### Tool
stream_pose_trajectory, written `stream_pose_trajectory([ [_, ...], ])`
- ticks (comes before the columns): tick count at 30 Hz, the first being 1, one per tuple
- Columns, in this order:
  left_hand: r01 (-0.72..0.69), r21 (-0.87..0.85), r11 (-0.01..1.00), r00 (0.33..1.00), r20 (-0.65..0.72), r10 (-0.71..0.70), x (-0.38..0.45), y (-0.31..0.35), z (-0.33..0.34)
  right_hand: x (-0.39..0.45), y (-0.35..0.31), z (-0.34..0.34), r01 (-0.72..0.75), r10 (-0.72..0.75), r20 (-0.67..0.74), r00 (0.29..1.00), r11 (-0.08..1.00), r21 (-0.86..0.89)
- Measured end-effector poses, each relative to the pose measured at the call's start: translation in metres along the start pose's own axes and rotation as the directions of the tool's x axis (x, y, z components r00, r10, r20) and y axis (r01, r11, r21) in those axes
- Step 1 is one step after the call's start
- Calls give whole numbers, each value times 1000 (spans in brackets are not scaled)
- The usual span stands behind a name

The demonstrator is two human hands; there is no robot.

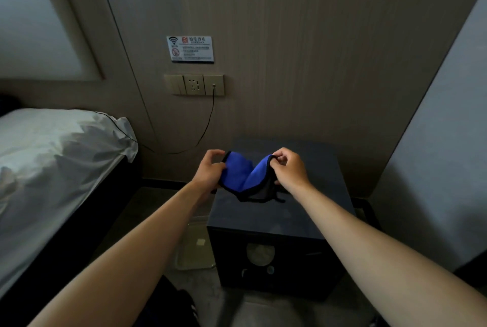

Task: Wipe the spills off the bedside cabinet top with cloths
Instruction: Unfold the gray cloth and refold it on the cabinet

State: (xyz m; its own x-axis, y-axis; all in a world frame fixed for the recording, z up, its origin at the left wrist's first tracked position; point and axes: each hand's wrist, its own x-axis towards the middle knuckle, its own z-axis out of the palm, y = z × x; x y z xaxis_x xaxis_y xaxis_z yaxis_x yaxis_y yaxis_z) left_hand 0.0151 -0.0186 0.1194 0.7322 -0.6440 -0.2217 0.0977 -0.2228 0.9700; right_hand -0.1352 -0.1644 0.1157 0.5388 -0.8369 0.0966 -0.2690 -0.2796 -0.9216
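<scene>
Blue cloth (238,172) held above cabinet top (311,194) near its left edge, pinched by left hand (210,168) & right hand (288,168); should be folded flat into a pad before being pressed down w/ even strokes.

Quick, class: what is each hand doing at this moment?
Left hand: grips the left edge of the blue cloth.
Right hand: pinches the cloth's right edge.
</scene>
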Motion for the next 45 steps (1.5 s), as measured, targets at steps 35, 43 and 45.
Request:
stream_pose_trajectory([
  [35, 337, -344, 876, 838, 534, -112, -7, -45, -17, 7, -45, -25, -596, 485, 348, 802, 677, 432],
  [43, 387, -412, 825, 755, 655, -27, -12, -45, -10, 13, -40, -30, -676, 531, 419, 737, 590, 441],
  [45, 407, -453, 793, 755, 656, -13, -15, -46, -9, 15, -39, -31, -678, 525, 429, 735, 577, 454],
])
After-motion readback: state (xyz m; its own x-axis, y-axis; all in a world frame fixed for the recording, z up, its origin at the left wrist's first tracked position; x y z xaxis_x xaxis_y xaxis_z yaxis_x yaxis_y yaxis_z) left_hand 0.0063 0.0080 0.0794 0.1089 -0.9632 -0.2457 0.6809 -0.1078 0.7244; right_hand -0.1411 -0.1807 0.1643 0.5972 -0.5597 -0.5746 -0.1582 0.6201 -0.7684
